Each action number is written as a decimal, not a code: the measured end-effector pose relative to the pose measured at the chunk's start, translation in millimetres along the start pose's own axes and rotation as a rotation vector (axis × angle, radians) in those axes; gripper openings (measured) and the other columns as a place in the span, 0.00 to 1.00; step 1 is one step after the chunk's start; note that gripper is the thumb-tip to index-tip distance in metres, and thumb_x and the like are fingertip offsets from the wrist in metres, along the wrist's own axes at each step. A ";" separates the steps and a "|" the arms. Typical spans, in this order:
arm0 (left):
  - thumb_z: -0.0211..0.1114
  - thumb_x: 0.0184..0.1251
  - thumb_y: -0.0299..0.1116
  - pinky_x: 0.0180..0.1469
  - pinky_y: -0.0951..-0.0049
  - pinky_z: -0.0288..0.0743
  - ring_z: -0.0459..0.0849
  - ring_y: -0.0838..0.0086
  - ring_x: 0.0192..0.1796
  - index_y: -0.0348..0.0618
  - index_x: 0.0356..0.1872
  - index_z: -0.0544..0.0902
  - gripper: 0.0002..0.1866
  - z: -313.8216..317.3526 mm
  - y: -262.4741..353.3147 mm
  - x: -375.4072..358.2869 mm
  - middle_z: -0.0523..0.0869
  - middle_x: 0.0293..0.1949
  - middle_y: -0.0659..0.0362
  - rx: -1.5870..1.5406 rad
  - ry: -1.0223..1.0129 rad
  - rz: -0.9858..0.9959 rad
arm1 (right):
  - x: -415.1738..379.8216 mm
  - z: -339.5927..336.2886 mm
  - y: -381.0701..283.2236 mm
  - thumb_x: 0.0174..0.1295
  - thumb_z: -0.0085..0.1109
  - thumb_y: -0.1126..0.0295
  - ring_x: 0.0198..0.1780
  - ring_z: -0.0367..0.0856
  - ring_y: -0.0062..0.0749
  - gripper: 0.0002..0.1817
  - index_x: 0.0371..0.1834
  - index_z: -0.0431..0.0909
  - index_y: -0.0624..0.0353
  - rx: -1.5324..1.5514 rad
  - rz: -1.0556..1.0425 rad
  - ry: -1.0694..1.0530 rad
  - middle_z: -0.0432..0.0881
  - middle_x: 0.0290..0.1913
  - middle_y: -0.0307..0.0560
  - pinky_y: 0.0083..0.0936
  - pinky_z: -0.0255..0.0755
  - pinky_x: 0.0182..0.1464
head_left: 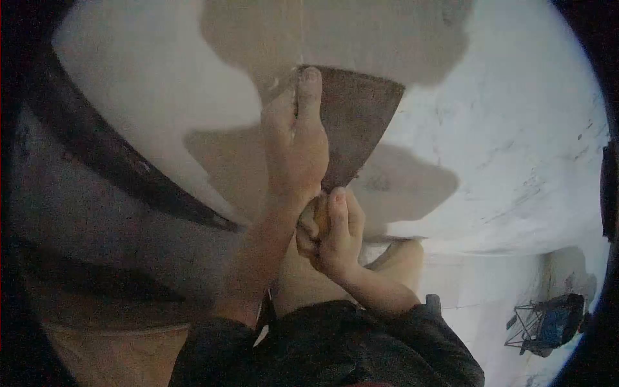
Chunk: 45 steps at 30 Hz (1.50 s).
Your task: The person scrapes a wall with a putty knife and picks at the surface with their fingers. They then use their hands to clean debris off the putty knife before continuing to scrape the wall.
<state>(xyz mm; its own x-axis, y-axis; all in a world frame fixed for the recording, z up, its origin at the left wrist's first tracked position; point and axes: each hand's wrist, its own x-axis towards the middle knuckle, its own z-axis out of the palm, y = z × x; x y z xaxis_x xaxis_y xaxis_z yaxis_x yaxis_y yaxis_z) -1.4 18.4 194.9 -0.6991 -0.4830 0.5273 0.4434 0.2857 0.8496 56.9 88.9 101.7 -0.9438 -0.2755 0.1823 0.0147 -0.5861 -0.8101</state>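
Note:
A wide putty knife [358,122] with a dull brown, flared blade is held in front of a pale, smooth surface [496,148]. My right hand [342,232] is closed around its yellowish handle [321,216], thumb pointing up toward the blade. Higher up, my left hand [296,142] grips the left edge of the blade, with the thumb stretched along it to the top corner. The fingers of my left hand are mostly hidden. The blade's top edge overlaps a greyer, shadowed part of the surface.
A dark curved band [122,142] runs down the left side. My bare knee [403,258] shows below the right hand. At lower right stands a folding chair [551,322] with blue fabric. Brownish floor [122,355] appears at lower left.

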 end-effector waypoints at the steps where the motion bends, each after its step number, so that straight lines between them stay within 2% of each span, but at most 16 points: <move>1: 0.46 0.74 0.44 0.38 0.68 0.67 0.69 0.73 0.31 0.27 0.33 0.77 0.24 -1.5 2.8 0.7 0.77 0.23 0.52 -0.016 -0.025 -0.045 | 0.5 3.1 -3.7 0.72 0.36 0.52 0.12 0.61 0.19 0.19 0.36 0.62 0.58 0.043 0.004 -0.012 0.66 0.18 0.40 0.19 0.55 0.12; 5: 0.45 0.75 0.45 0.34 0.68 0.65 0.67 0.74 0.29 0.29 0.30 0.76 0.25 -1.8 -9.5 -9.3 0.75 0.22 0.56 0.155 -0.004 -0.014 | -8.7 -11.0 11.6 0.72 0.36 0.52 0.12 0.61 0.18 0.19 0.36 0.63 0.58 -0.066 -0.008 0.017 0.66 0.19 0.39 0.19 0.56 0.11; 11: 0.46 0.74 0.44 0.32 0.69 0.63 0.65 0.75 0.27 0.31 0.27 0.74 0.24 3.9 9.5 15.1 0.71 0.20 0.57 -0.081 -0.001 0.025 | 9.2 9.8 -28.0 0.72 0.35 0.51 0.12 0.60 0.18 0.19 0.40 0.64 0.58 0.077 0.051 -0.044 0.66 0.18 0.39 0.17 0.54 0.11; 14: 0.47 0.74 0.44 0.31 0.70 0.62 0.65 0.76 0.27 0.31 0.26 0.74 0.24 6.6 4.3 5.7 0.70 0.20 0.58 0.012 0.026 -0.026 | 3.3 5.2 -28.8 0.72 0.34 0.51 0.11 0.59 0.18 0.20 0.39 0.63 0.58 0.083 0.102 -0.013 0.65 0.18 0.39 0.17 0.52 0.11; 17: 0.47 0.74 0.44 0.30 0.71 0.62 0.64 0.77 0.27 0.32 0.25 0.74 0.24 7.8 -12.5 -4.1 0.70 0.19 0.59 0.027 0.022 0.056 | -8.5 -2.7 -13.9 0.72 0.33 0.50 0.11 0.59 0.18 0.20 0.40 0.62 0.58 0.087 0.129 0.031 0.65 0.18 0.39 0.18 0.51 0.10; 20: 0.47 0.74 0.44 0.30 0.71 0.62 0.64 0.77 0.27 0.30 0.25 0.74 0.24 6.2 -0.4 -2.0 0.68 0.18 0.59 -0.070 -0.004 -0.082 | -8.4 8.3 -18.4 0.72 0.34 0.49 0.11 0.58 0.19 0.20 0.40 0.62 0.57 0.102 0.135 0.025 0.64 0.17 0.39 0.18 0.51 0.11; 24: 0.48 0.73 0.43 0.30 0.70 0.62 0.63 0.77 0.27 0.28 0.24 0.72 0.25 -0.3 1.6 -5.3 0.68 0.18 0.59 0.079 0.002 -0.069 | -9.6 9.9 -12.5 0.72 0.34 0.50 0.10 0.58 0.19 0.19 0.36 0.60 0.56 0.132 0.097 0.034 0.64 0.17 0.40 0.17 0.52 0.09; 25: 0.48 0.73 0.43 0.31 0.69 0.63 0.64 0.77 0.28 0.29 0.23 0.73 0.25 2.6 -3.3 -0.9 0.70 0.18 0.58 -0.014 0.007 0.015 | -5.5 4.3 -11.1 0.72 0.34 0.51 0.10 0.58 0.19 0.19 0.36 0.61 0.56 0.104 0.036 -0.029 0.65 0.18 0.40 0.17 0.53 0.09; 28: 0.48 0.73 0.41 0.34 0.69 0.64 0.66 0.76 0.28 0.28 0.25 0.73 0.24 3.7 17.6 18.5 0.72 0.19 0.57 -0.011 0.077 0.056 | 9.5 13.8 -36.5 0.72 0.34 0.51 0.10 0.59 0.19 0.19 0.35 0.61 0.56 0.105 0.144 -0.045 0.65 0.18 0.40 0.17 0.53 0.10; 29: 0.48 0.73 0.41 0.34 0.70 0.65 0.66 0.76 0.28 0.28 0.25 0.74 0.23 3.2 18.9 18.5 0.72 0.19 0.57 -0.013 0.069 0.037 | 11.7 17.1 -35.4 0.72 0.35 0.51 0.11 0.59 0.19 0.19 0.35 0.62 0.56 0.054 0.050 -0.074 0.66 0.19 0.40 0.17 0.54 0.10; 34: 0.49 0.73 0.42 0.36 0.69 0.66 0.67 0.75 0.29 0.28 0.27 0.74 0.23 7.6 -4.0 5.8 0.73 0.20 0.57 0.028 0.049 0.124 | 1.8 -0.3 -2.4 0.71 0.36 0.52 0.13 0.61 0.18 0.18 0.44 0.63 0.56 0.072 -0.004 -0.035 0.67 0.21 0.40 0.17 0.55 0.12; 38: 0.48 0.73 0.43 0.38 0.70 0.65 0.68 0.76 0.33 0.29 0.28 0.75 0.23 2.0 3.2 4.8 0.75 0.27 0.58 -0.102 -0.071 -0.112 | -7.7 -5.2 -15.2 0.71 0.40 0.53 0.14 0.60 0.18 0.17 0.49 0.62 0.55 0.173 0.111 -0.069 0.68 0.26 0.41 0.15 0.54 0.13; 39: 0.48 0.73 0.45 0.38 0.72 0.64 0.67 0.78 0.33 0.32 0.31 0.76 0.23 1.3 6.3 1.7 0.75 0.29 0.59 -0.227 -0.060 -0.281 | -9.4 -10.8 -17.6 0.70 0.41 0.54 0.14 0.60 0.18 0.16 0.48 0.62 0.55 0.158 0.108 -0.085 0.68 0.26 0.41 0.14 0.54 0.14; 40: 0.47 0.73 0.46 0.38 0.72 0.64 0.67 0.77 0.33 0.33 0.32 0.76 0.22 0.6 6.8 -6.7 0.75 0.29 0.60 -0.256 -0.091 -0.314 | -12.1 -17.2 -20.1 0.70 0.41 0.54 0.15 0.60 0.18 0.16 0.48 0.62 0.55 0.141 0.102 -0.102 0.68 0.26 0.41 0.14 0.53 0.14; 44: 0.45 0.74 0.48 0.42 0.75 0.68 0.72 0.78 0.36 0.35 0.37 0.77 0.23 10.3 1.2 -22.6 0.78 0.31 0.59 -0.374 -0.201 -0.288 | -17.6 -29.0 -30.0 0.71 0.43 0.59 0.18 0.62 0.18 0.24 0.67 0.59 0.55 0.105 0.068 -0.073 0.68 0.27 0.38 0.15 0.56 0.18; 45: 0.45 0.74 0.48 0.43 0.74 0.70 0.73 0.78 0.37 0.35 0.39 0.77 0.23 5.7 9.5 -21.9 0.79 0.32 0.59 -0.488 -0.262 -0.345 | -5.5 -28.7 -28.5 0.71 0.43 0.61 0.18 0.62 0.18 0.24 0.68 0.59 0.54 -0.073 -0.078 -0.079 0.68 0.27 0.37 0.15 0.57 0.19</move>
<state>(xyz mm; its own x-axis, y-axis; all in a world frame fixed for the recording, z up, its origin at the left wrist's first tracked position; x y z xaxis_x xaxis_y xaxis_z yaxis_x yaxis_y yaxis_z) 14.9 36.4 191.5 -0.9331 -0.2444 0.2636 0.3294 -0.2880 0.8992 52.2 129.0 107.9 -0.9122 -0.2919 0.2876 -0.0850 -0.5518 -0.8297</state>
